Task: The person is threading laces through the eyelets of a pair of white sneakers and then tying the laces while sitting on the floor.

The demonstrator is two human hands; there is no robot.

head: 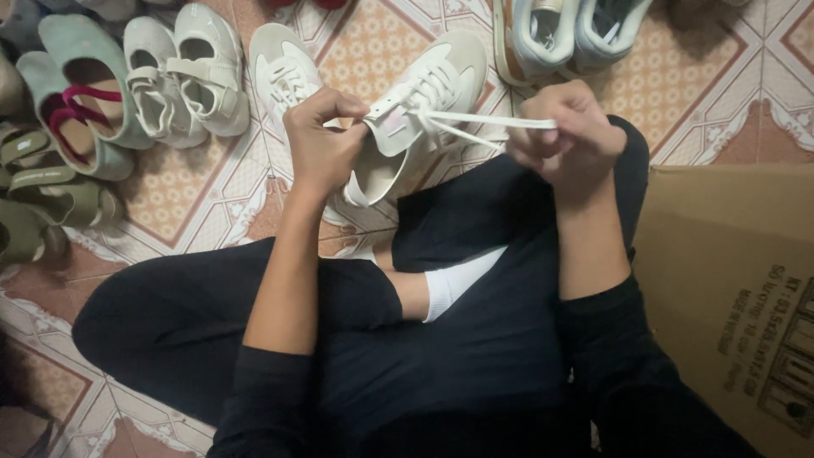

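Note:
A cream-white sneaker [421, 106] rests tilted over my crossed legs, toe pointing away. My left hand [322, 144] pinches the sneaker's tongue and upper near the eyelets. My right hand [566, 136] is closed on the white shoelace [483, 120], which is stretched taut to the right from the eyelets. A second matching white sneaker [284, 72] lies on the floor just beyond my left hand.
Pairs of shoes line the tiled floor [182, 191]: white strapped ones [182, 72], green sandals with pink straps [72, 93], olive sandals [38, 191], pale blue sneakers [568, 34]. A brown cardboard box [729, 280] stands at my right knee.

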